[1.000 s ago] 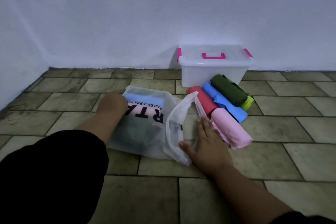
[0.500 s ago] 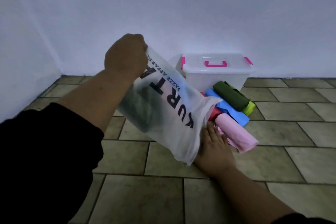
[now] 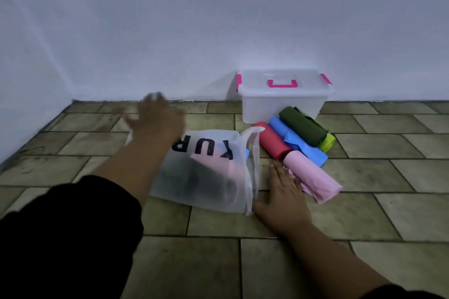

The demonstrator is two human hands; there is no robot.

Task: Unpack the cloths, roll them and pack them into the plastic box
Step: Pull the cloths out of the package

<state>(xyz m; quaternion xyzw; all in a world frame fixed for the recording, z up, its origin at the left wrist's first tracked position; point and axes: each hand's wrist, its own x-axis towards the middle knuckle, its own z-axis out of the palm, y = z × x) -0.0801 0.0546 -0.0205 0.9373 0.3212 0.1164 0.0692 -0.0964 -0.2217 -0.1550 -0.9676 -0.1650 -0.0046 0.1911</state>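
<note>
A translucent white bag (image 3: 209,175) with black letters lies flat on the tiled floor, dark and pink cloth showing through it. My left hand (image 3: 158,119) hovers blurred over its far left corner, fingers spread, holding nothing. My right hand (image 3: 283,198) rests flat on the floor beside the bag's handles, next to a pink roll (image 3: 313,177). Red (image 3: 273,142), blue (image 3: 296,141), dark green (image 3: 303,126) and lime (image 3: 328,142) rolls lie behind it. The clear plastic box (image 3: 283,102) with pink latches stands shut against the wall.
A white wall (image 3: 218,19) runs along the back and meets a side wall at the left corner. The floor is grey-green tile (image 3: 364,213).
My left hand lifted the bag by its bottom, then dropped it flat on the floor and let go. The right hand stayed on the floor.
</note>
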